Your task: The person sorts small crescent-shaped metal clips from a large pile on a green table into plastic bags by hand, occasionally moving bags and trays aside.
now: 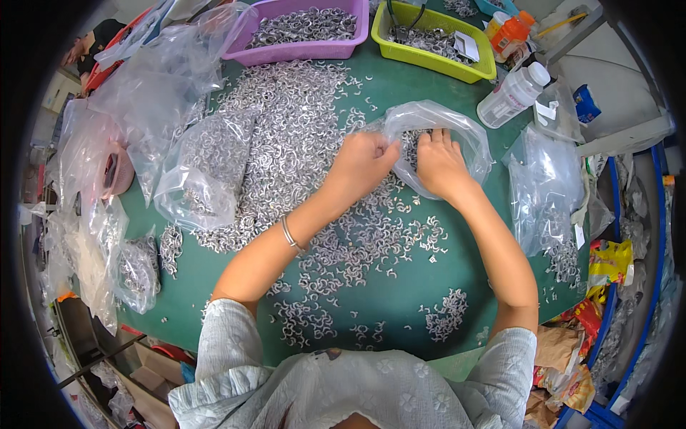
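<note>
My left hand (366, 163) is closed on the near-left edge of a clear plastic bag (477, 143), its thumb and fingers pinching the film. Inside the bag's wide mouth, my right hand (441, 166) lies with its fingers stretched out over small silver crescent-shaped pieces (410, 146). Its fingertips touch or hover just over them; I cannot tell which. A thick spread of the same loose crescent pieces (286, 136) covers the green table (386, 286) left of the bag, with thinner scatterings between my forearms.
Along the far edge stand a purple basket (304, 51) and a yellow-green basket (436, 64), both holding crescent pieces. A white bottle (514, 95) and an orange bottle (510, 34) stand far right. Filled clear bags (204, 196) lie left, another bag (547, 189) right. Part of another person (103, 44) shows far left.
</note>
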Available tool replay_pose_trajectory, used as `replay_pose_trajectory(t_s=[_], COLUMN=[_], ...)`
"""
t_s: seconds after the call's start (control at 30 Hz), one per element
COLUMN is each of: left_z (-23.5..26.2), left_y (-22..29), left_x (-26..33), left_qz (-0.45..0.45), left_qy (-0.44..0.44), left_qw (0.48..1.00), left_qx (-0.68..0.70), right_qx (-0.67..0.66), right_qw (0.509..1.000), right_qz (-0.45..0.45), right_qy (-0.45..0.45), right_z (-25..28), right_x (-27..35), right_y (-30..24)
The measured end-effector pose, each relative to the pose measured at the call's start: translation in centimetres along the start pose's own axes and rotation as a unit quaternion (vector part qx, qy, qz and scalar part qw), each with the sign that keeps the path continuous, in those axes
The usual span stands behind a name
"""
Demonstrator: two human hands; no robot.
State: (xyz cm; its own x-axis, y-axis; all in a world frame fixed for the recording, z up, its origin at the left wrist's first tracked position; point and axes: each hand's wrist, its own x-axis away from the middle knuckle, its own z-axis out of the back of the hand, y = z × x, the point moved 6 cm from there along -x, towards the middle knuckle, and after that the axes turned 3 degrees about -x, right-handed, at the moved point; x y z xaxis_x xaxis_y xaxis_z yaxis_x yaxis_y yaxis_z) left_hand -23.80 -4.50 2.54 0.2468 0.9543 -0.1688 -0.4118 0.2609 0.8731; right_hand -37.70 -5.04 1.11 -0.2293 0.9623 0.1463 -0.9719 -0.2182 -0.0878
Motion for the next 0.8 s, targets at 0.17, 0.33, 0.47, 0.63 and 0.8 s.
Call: replay_pose_trajectory(t_s=[0.17, 0.33, 0.47, 0.63, 0.8], left_z=[0.3, 0.3, 0.1, 0.2, 0.1], left_y=[-0.6, -0.5, -0.4, -0.2, 0.2], left_x=[0.0, 0.1, 0.0, 0.2, 0.1], left_qz=[0.021, 0.014, 0.020, -0.001, 0.004], left_qy=[0.001, -0.004, -0.005, -0.002, -0.009], left_qw=[1.000, 1.000, 1.000, 1.000, 1.000], left_qx=[0.012, 0.012, 0.001, -0.002, -0.004], right_qx=[-0.016, -0.073, 0.005, -0.035, -0.115], right_qw=[0.993, 0.987, 0.996, 0.992, 0.989], right_qz=[0.020, 0.013, 0.018, 0.012, -0.040], right_qy=[-0.112, -0.144, -0.091, -0.124, -0.088], right_z=[-0.1, 0.8, -1.5, -1.4, 0.0], right_x=[0.8, 1.1, 0.1, 1.2, -0.7], right_y=[-0.8, -0.1, 0.6, 0.0, 1.9])
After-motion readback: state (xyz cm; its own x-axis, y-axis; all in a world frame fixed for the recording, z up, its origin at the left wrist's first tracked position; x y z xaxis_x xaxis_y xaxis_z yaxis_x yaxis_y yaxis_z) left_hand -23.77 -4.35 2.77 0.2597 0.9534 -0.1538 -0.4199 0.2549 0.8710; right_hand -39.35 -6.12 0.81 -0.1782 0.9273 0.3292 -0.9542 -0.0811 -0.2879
